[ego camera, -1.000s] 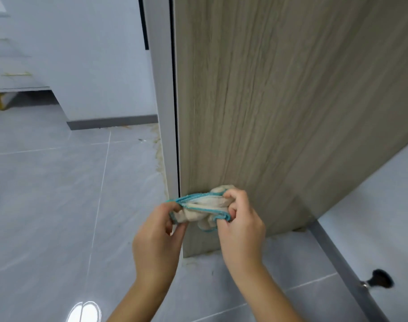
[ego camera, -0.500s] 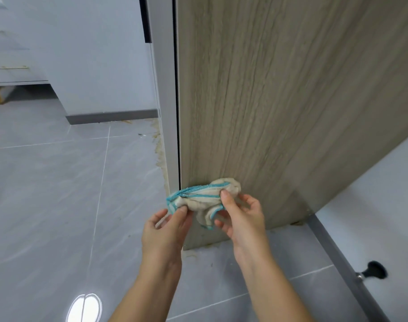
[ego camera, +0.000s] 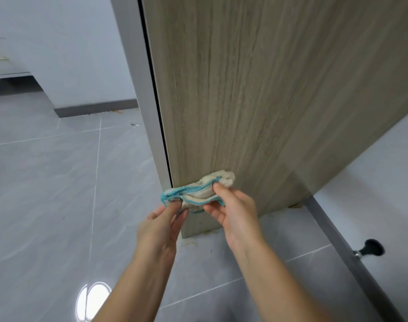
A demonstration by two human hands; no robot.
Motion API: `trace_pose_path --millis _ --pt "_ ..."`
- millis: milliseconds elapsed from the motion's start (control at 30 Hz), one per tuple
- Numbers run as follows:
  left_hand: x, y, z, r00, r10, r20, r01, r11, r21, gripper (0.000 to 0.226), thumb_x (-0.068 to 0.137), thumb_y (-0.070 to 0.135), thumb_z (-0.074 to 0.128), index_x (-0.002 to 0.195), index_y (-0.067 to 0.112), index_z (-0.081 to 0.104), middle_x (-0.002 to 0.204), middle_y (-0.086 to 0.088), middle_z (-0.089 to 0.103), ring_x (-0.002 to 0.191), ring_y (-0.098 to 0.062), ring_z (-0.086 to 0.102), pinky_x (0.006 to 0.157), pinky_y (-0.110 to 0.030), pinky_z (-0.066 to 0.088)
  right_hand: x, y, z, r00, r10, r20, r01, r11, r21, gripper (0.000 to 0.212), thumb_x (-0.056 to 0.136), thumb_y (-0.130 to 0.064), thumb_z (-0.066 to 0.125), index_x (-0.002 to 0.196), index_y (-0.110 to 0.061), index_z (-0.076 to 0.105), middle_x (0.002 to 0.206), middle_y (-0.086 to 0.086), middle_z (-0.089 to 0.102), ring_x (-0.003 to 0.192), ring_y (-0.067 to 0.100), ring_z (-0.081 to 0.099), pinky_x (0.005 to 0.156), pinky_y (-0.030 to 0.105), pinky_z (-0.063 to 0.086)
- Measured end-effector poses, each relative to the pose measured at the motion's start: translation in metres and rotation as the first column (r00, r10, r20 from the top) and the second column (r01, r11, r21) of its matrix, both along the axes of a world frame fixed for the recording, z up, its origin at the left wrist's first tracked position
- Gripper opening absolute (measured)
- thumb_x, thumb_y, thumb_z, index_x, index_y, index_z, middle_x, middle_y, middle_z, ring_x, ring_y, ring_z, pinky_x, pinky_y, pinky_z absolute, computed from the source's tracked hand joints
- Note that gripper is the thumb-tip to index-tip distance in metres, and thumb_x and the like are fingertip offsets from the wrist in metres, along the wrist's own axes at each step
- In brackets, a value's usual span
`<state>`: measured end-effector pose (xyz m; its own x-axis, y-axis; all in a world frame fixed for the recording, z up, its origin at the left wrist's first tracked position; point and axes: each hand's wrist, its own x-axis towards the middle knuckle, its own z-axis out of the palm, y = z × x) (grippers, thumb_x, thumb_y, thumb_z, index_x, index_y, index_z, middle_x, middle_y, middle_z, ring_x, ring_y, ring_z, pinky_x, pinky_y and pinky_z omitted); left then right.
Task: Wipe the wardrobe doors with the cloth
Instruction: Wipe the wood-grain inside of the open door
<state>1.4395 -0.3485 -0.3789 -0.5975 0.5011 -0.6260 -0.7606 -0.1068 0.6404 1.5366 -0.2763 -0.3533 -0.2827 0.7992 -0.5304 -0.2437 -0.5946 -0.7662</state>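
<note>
A wood-grain wardrobe door fills the upper right and reaches almost to the floor. A crumpled cream cloth with a teal hem is held in front of its lower left corner. My left hand pinches the cloth's left end from below. My right hand grips its right end with thumb and fingers. The cloth is stretched a little between both hands, close to the door; contact with the door cannot be told.
A grey frame strip runs beside the door's left edge. Grey floor tiles spread to the left and below. A black door stopper sticks out of the grey skirting at lower right. A white wall with a dark skirting stands behind.
The bunched cloth has been pulled out wider between my hands. My right hand's fingers have shifted along it, and both hands have dropped slightly in front of the door's lower corner.
</note>
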Motion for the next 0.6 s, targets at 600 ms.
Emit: trace_pose_path --millis 600 --pt "0.012 0.045 -0.175 0.947 -0.105 0.304 0.213 0.913 -0.347 0.034 0.099 0.005 0.034 0.13 -0.002 0.045 0.093 -0.02 0.057 0.076 -0.032 0.055 0.059 -0.041 0.056 -0.015 0.017 -0.219 0.99 -0.067 0.12 0.113 0.894 -0.434 0.032 0.095 0.005 0.045 0.124 -0.009 0.048 0.118 0.021 0.058 0.082 0.025 0.06 0.053 0.029 0.05"
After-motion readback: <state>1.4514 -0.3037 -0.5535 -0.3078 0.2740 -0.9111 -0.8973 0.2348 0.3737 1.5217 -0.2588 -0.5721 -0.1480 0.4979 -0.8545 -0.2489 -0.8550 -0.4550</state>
